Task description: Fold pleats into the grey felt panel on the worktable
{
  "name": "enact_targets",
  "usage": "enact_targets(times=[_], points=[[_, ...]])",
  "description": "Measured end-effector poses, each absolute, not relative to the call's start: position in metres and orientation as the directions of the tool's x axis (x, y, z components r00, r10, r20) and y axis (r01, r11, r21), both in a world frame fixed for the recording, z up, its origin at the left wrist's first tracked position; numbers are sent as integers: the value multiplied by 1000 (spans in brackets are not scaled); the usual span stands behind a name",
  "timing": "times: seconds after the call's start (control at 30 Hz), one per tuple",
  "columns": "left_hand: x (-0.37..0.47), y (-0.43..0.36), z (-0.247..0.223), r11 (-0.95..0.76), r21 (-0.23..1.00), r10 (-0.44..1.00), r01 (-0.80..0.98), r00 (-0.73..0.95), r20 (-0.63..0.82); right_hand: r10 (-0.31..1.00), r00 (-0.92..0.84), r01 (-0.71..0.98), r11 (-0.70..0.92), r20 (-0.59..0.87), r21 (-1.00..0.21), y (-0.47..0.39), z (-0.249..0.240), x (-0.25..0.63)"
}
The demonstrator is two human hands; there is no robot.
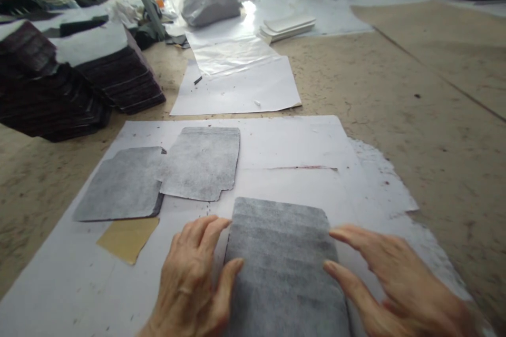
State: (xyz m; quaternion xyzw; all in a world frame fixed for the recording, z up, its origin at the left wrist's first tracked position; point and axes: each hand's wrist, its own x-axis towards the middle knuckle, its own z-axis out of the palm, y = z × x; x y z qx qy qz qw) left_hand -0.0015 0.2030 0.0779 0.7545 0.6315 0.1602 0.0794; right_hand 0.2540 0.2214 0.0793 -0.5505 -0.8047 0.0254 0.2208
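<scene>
A grey fabric-backed piece (pixel 282 258) with rounded far corners lies flat on white paper (pixel 276 147) right in front of me. My left hand (pixel 193 284) rests at its left edge, thumb touching the piece, fingers spread on the paper. My right hand (pixel 387 284) lies at its right edge with fingertips on the piece. Neither hand grips anything. Two more grey pieces lie farther left: one (pixel 201 163) overlapping the other (pixel 122 184).
A tan scrap (pixel 128 238) lies left of my left hand. Stacks of dark cut pieces (pixel 79 84) stand at far left. Beyond are white sheets (pixel 237 89), a plastic bag (pixel 207 0) and a pile of white cards (pixel 288 26). Bare brown tabletop (pixel 415 116) spreads right.
</scene>
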Motion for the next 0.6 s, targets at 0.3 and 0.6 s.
enact_targets(times=[0.3,0.6], points=[[16,267,88,-169,399,947,901,260,-187,909,-417,829,385,10,-407,271,79,246],[12,266,92,-28,408,957,912,143,-254,942,-310,819,198,-124,-539,272,79,242]])
